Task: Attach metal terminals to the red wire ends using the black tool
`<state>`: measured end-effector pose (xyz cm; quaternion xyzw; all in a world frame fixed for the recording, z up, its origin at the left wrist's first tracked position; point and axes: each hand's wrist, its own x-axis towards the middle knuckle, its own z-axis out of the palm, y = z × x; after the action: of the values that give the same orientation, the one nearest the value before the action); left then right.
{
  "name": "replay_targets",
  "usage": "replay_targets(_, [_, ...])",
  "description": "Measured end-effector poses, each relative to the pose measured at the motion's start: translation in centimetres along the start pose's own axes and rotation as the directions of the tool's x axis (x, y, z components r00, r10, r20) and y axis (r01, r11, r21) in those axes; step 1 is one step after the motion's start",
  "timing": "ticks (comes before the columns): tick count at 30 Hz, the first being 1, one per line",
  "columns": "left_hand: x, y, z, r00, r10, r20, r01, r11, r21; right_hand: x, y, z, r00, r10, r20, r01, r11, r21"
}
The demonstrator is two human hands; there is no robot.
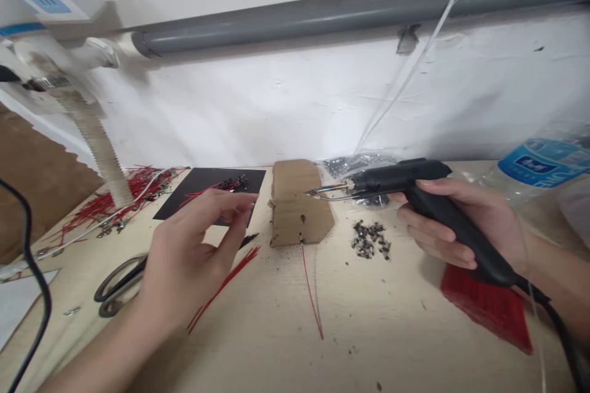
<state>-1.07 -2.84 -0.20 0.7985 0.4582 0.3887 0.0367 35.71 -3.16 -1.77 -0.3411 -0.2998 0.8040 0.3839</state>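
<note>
My right hand (454, 215) is wrapped round the black grip of a pistol-shaped soldering iron (403, 177). Its metal tip points left, above a piece of brown cardboard (299, 196). At the cardboard's near edge sits a small metal-and-black component (302, 238), from which a red wire (312, 295) trails toward me. My left hand (196, 252) hovers left of the cardboard, thumb and index finger pinched together; whatever is between them is too small to make out. Below that hand lies a bundle of loose red wires (225, 285), with short black wires (249, 239) just beyond.
Small components (370, 239) are heaped right of the cardboard, before a clear plastic bag (364, 166). A black sheet (184, 196), scissors (120, 282) and a red wire pile (133, 187) lie left. A red packet (488, 307) and a blue-labelled bottle (544, 163) are right.
</note>
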Motion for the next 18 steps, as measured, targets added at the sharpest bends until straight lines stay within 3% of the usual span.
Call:
replay_targets(5, [-0.9,1.8,0.4,0.989,0.144,0.046,-0.139,0.985,-0.101,-0.1,-0.2,0.5,0.997,0.005,-0.081,-0.008,0.999,-0.042])
replay_targets(10, [-1.9,2.8,0.0,0.937,0.306,0.169,-0.259,0.932,-0.254,0.0,-0.1,0.7,0.999,0.003,-0.051,-0.007,0.997,-0.079])
replay_targets(13, [-2.4,3.3,0.1,0.894,0.375,0.244,-0.288,0.9,-0.327,0.0,-0.2,0.6,0.994,0.063,-0.092,-0.07,0.995,-0.074])
replay_targets(18, [-2.8,3.4,1.4,0.863,0.396,0.315,-0.262,0.882,-0.391,0.0,-0.5,0.5,0.961,0.221,-0.167,-0.234,0.97,-0.06])
